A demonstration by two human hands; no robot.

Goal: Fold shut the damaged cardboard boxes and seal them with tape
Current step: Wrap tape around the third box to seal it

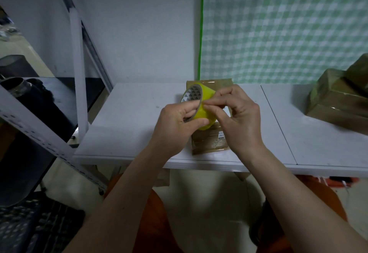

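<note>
A yellow tape roll (205,101) with a grey patterned core is held above the white table (127,121). My left hand (177,125) grips the roll from the left, fingers in its core and thumb on the outer face. My right hand (239,113) pinches at the roll's outer surface with thumb and forefinger. Beneath both hands a flat brown cardboard box (209,143) lies on the table, wrapped in glossy tape and bearing a small white label; my hands hide its middle.
A pile of brown taped boxes (342,97) sits at the table's right end. A white metal shelf frame (78,85) with dark objects stands to the left. A green checked cloth (278,27) hangs behind. My orange-clad knees are below the table edge.
</note>
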